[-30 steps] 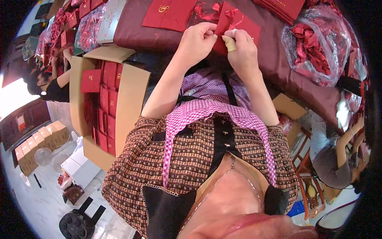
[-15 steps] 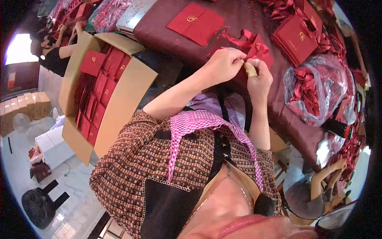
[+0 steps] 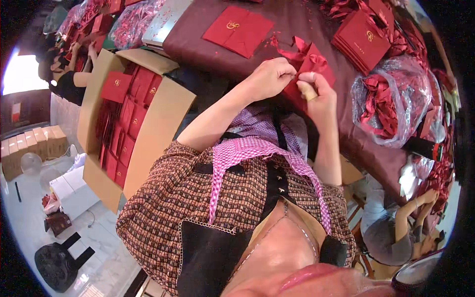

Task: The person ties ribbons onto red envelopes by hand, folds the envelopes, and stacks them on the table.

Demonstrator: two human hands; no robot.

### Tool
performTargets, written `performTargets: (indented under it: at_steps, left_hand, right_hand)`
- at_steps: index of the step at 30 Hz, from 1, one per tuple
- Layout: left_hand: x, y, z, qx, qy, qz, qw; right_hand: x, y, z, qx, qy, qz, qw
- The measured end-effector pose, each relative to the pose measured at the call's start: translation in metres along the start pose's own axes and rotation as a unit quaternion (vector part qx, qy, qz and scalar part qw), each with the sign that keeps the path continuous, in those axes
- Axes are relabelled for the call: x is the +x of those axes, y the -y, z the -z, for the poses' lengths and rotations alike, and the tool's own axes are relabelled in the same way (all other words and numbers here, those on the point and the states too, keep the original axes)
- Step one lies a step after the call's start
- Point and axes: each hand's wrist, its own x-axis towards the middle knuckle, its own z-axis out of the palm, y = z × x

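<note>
At the near edge of the cloth-covered table, both hands meet over a red bag or envelope with a ribbon (image 3: 314, 63) on it. My left hand (image 3: 269, 79) is closed in a pinch at its left side; what lies between the fingertips is too small to make out. Fingers of my right hand (image 3: 319, 94) are bent in a pinch at the near edge of the red piece, with a yellowish cover on one finger. Beyond my left hand lies a flat red envelope (image 3: 238, 32) with a gold emblem.
A stack of red envelopes (image 3: 361, 42) and a clear plastic bag (image 3: 396, 101) of red ribbons are to the right. An open cardboard box (image 3: 158, 131) full of red envelopes stands at left. Co-workers sit at far left and lower right; a black stool (image 3: 57, 267) is lower left.
My hands have moved slightly apart, the left one leftward. The red piece between them now shows more of its flat face. The whole view has shifted a little.
</note>
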Motion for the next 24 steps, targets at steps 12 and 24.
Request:
performTargets:
  at_steps: [12, 24]
  left_hand:
    - [-0.006, -0.019, 0.012, -0.013, 0.072, -0.019, 0.997]
    - [-0.01, 0.017, 0.051, -0.145, -0.051, 0.222, 0.963]
  right_hand:
    - [0.028, 0.039, 0.04, -0.339, 0.16, 0.317, 0.871]
    - [0.029, 0.019, 0.052, -0.238, 0.199, 0.274, 0.91]
